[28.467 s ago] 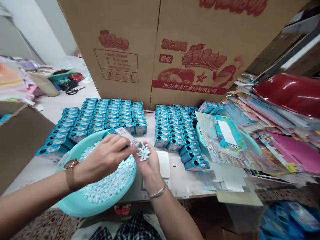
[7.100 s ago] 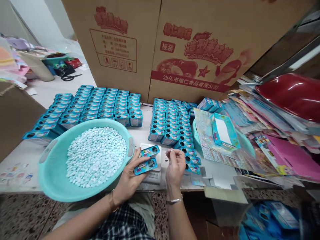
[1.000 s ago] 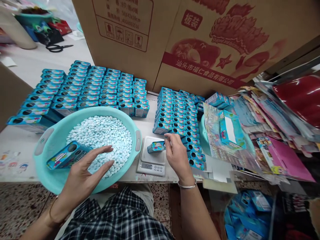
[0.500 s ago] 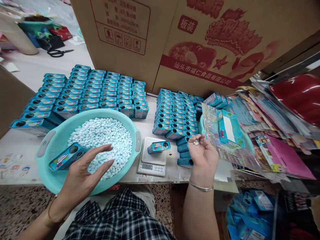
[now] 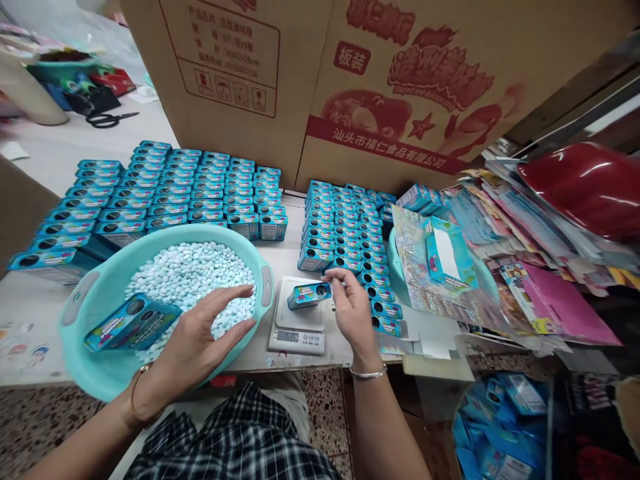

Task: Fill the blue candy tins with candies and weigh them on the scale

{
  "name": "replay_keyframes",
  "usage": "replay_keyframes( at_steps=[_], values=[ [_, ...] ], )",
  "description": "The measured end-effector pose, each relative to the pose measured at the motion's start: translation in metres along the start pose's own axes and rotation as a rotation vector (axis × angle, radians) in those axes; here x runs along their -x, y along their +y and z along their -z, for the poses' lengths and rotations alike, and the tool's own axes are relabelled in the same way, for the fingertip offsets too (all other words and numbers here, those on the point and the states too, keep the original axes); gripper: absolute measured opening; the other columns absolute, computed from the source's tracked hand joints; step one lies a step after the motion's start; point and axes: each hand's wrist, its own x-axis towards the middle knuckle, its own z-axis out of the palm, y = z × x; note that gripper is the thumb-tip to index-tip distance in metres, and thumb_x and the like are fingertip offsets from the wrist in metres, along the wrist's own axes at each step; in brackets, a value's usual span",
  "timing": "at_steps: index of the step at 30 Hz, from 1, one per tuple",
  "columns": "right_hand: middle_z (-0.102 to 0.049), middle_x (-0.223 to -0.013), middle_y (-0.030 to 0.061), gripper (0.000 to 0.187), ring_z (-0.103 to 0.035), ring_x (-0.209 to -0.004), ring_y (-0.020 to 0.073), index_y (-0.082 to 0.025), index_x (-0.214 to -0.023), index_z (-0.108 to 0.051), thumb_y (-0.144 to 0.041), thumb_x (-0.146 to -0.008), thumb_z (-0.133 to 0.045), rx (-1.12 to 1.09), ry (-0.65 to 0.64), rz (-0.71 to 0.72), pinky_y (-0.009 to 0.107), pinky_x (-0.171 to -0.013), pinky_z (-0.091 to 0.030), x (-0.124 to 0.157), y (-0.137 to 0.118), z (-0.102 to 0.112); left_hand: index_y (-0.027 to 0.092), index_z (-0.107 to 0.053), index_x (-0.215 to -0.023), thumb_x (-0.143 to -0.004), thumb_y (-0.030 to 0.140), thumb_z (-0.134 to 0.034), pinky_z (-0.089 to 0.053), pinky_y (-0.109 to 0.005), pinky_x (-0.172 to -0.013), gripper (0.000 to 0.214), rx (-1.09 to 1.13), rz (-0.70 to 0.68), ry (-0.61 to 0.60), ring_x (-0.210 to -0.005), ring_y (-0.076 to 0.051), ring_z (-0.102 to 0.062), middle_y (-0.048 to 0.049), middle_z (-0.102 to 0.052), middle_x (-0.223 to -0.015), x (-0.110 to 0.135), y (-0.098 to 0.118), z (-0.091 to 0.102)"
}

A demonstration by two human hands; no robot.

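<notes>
My left hand (image 5: 207, 333) is held over the turquoise basin (image 5: 70, 347), thumb and fingers apart with nothing between them. In that basin are many small pale blue and white candies (image 5: 195, 267), and a blue box (image 5: 133, 323) with a round hole leans in it. To the right, a small digital scale (image 5: 297, 340) bears another blue box (image 5: 307, 295). My right hand (image 5: 350, 300) is closed, palm turned down, its fingertips by the hole end of the box on the scale. The few candies in this hand are hidden by the fingers.
Rows of blue boxes (image 5: 170, 187) stand behind the basin, and a second group (image 5: 333, 227) stands behind the scale. A large carton (image 5: 300, 80) rises at the back. Scissors (image 5: 110, 120) lie at far left. Flat packaging (image 5: 480, 233) is heaped at right.
My right hand has moved left from beside the scale to the box on it, turning over and closing from an open palm with candies. My left hand has shifted right, still open.
</notes>
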Motion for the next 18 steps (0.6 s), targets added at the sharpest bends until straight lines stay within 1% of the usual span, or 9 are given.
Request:
replay_keyframes(
  at_steps=[2,3,6,8,10,12,14,16,18],
  values=[
    [-0.068,-0.097,0.0039,0.021,-0.059,-0.086,0.017,-0.023,-0.101,-0.065,-0.032,-0.094,-0.048,0.104,-0.062,0.027,0.03,-0.077,-0.045,0.0,0.001,-0.002,0.029,-0.052,-0.13,-0.089,0.04,-0.061,-0.046,-0.038,-0.104,0.043,-0.007,0.006,-0.014,-0.119,-0.023,-0.058,-0.004,-0.063,-0.128,0.0,0.0,-0.002],
    [-0.068,-0.098,0.004,0.022,-0.059,-0.089,0.0176,-0.023,-0.101,-0.066,-0.033,-0.094,-0.047,0.103,-0.079,0.022,0.03,-0.079,-0.044,0.0,0.001,-0.002,0.029,-0.052,-0.13,-0.089,0.041,-0.061,-0.046,-0.038,-0.104,0.044,-0.01,0.011,-0.022,-0.119,-0.023,-0.058,-0.004,-0.062,-0.128,0.0,-0.001,-0.002],
    [-0.069,-0.1,0.0043,0.024,-0.054,-0.069,0.0127,-0.022,-0.103,-0.065,-0.036,-0.094,-0.047,-0.043,-0.065,-0.044,0.026,-0.062,-0.042,-0.002,0.003,0.005,0.028,-0.05,-0.131,-0.089,0.044,-0.061,-0.045,-0.039,-0.105,0.047,-0.022,0.018,-0.058,-0.121,-0.024,-0.056,-0.0045,-0.061,-0.131,-0.005,-0.001,-0.001],
    [-0.068,-0.099,0.0042,0.023,-0.04,-0.052,0.0077,-0.022,-0.104,-0.063,-0.037,-0.093,-0.049,-0.195,0.008,-0.085,0.023,-0.048,-0.032,-0.005,0.002,0.014,0.027,-0.048,-0.134,-0.089,0.046,-0.06,-0.044,-0.041,-0.106,0.05,-0.04,-0.008,-0.096,-0.123,-0.024,-0.055,-0.0057,-0.06,-0.133,-0.016,0.0,0.0],
    [-0.068,-0.094,0.0035,0.021,-0.03,-0.047,0.0054,-0.022,-0.102,-0.062,-0.037,-0.092,-0.053,-0.333,0.121,-0.088,0.021,-0.043,-0.024,-0.008,-0.001,0.024,0.025,-0.044,-0.137,-0.089,0.046,-0.058,-0.043,-0.042,-0.107,0.054,-0.061,-0.059,-0.139,-0.125,-0.025,-0.053,-0.0079,-0.058,-0.135,-0.033,0.003,-0.004],
    [-0.066,-0.087,0.0022,0.018,-0.029,-0.046,0.0046,-0.02,-0.098,-0.062,-0.036,-0.089,-0.057,-0.432,0.238,-0.073,0.02,-0.042,-0.022,-0.009,-0.005,0.032,0.02,-0.041,-0.139,-0.089,0.045,-0.059,-0.042,-0.043,-0.107,0.058,-0.101,-0.117,-0.191,-0.127,-0.026,-0.051,-0.0114,-0.055,-0.138,-0.054,0.012,-0.015],
    [-0.064,-0.078,0.0003,0.018,-0.03,-0.045,0.0042,-0.02,-0.094,-0.062,-0.037,-0.088,-0.06,-0.483,0.311,-0.077,0.019,-0.041,-0.022,-0.008,-0.01,0.034,0.015,-0.041,-0.138,-0.086,0.042,-0.063,-0.043,-0.045,-0.105,0.063,-0.182,-0.161,-0.26,-0.127,-0.029,-0.051,-0.0156,-0.055,-0.138,-0.072,0.025,-0.034],
    [-0.062,-0.073,-0.0009,0.02,-0.031,-0.044,0.0039,-0.019,-0.094,-0.062,-0.038,-0.087,-0.062,-0.491,0.32,-0.1,0.018,-0.04,-0.023,-0.003,-0.014,0.031,0.011,-0.045,-0.133,-0.078,0.04,-0.07,-0.048,-0.047,-0.096,0.067,-0.298,-0.191,-0.369,-0.118,-0.034,-0.057,-0.0182,-0.061,-0.128,-0.084,0.04,-0.057],
    [-0.062,-0.071,-0.0007,0.023,-0.033,-0.045,0.0035,-0.018,-0.094,-0.064,-0.038,-0.084,-0.066,-0.471,0.287,-0.138,0.016,-0.041,-0.025,0.005,-0.014,0.027,0.009,-0.054,-0.121,-0.078,0.033,-0.068,-0.051,-0.047,-0.087,0.051,-0.41,-0.194,-0.507,-0.107,-0.035,-0.063,-0.0191,-0.067,-0.113,-0.093,0.051,-0.076]
  ],
)
